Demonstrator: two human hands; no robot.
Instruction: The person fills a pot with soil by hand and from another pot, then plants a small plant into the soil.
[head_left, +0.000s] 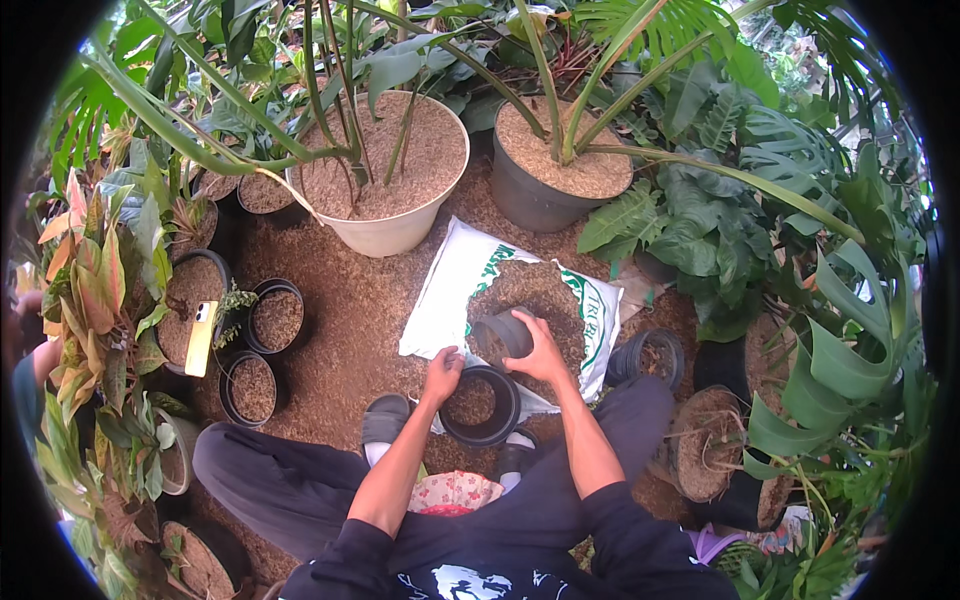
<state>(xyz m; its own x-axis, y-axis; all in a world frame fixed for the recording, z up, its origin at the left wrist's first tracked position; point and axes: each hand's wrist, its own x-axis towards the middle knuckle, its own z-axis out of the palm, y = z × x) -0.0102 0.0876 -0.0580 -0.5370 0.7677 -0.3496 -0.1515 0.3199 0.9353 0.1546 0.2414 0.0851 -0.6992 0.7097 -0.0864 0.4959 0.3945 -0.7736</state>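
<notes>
My right hand (541, 356) grips a small dark plastic pot (516, 333) by its side and rim. That pot is tilted to the left, its mouth over the potting mix (525, 289) showing through the torn top of a white sack (450, 289) with green print. Below it, between my feet, a black plastic pot (512, 420) stands upright, partly filled with mix. My left hand (445, 373) is at this pot's upper left, fingers curled; whether they hold anything is hidden.
A large white pot (397, 231) and a dark grey pot (529, 202) with big-leaved plants stand beyond the sack. Nested black pots (637, 360) lie to the right. Small filled pots (300, 315) stand left, near a yellow phone (201, 339) leaning on a larger pot.
</notes>
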